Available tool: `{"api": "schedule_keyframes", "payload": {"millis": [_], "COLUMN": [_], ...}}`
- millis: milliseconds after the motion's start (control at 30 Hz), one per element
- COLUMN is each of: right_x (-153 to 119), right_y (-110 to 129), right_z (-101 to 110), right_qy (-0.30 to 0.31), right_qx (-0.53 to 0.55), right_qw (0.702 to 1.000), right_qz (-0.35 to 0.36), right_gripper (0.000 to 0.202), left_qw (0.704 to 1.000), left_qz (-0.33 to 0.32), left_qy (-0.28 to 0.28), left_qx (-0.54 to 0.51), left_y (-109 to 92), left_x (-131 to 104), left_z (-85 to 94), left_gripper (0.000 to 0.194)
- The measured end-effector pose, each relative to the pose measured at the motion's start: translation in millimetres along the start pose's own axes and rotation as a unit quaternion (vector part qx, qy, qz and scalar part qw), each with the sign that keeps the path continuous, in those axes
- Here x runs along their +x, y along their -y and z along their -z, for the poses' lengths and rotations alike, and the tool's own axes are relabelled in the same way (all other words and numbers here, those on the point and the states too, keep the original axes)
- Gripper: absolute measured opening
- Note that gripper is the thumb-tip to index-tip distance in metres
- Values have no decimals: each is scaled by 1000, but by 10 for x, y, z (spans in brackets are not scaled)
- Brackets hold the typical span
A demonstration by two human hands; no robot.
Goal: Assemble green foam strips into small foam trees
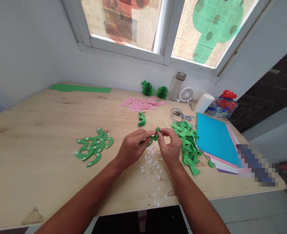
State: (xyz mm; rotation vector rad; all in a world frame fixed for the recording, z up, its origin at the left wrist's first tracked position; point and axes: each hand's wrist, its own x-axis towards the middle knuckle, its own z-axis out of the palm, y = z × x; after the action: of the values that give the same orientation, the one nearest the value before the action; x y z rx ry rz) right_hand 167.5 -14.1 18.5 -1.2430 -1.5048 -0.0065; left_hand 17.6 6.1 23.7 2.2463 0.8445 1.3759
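Observation:
Near the middle of the table, a small green paper piece (154, 138) is held between both hands. My left hand (135, 145) pinches its left part, and my right hand (169, 145) grips its upper right end with thumb and fingers. Fingers cover much of the piece. To the left lies a group of curved green cutouts (94, 145) with small white squares on them. A small green stack (142, 119) stands just beyond my hands. Tiny white paper bits (152, 159) are scattered below and between my hands.
Green scraps (188, 143) lie right of my right hand, beside coloured sheets (215, 138) and scissors (179, 114). Pink cutouts (143, 104), two green paper shapes (147, 88), a bottle (176, 87), a fan (186, 94), a white roll (204, 103) and a basket (222, 107) stand farther back.

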Motion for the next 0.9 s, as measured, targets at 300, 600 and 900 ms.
{"api": "schedule_keyframes", "payload": {"millis": [300,600,900], "right_x": [1,0,-6], "right_y": [24,15,4], "right_z": [9,2,-10], "right_qy": [-17,-15,-12], "right_qx": [-19,-25,-7], "right_qw": [1000,999,999], "right_qz": [19,16,-32], "right_gripper": [7,12,10], "left_qw": [1000,1000,999], "left_qz": [-8,9,35], "left_qy": [5,5,9], "left_qx": [4,5,-27], "left_y": [-4,18,4], "left_x": [0,-7,3], "left_z": [-1,-5,3], "left_gripper": [23,24,23]}}
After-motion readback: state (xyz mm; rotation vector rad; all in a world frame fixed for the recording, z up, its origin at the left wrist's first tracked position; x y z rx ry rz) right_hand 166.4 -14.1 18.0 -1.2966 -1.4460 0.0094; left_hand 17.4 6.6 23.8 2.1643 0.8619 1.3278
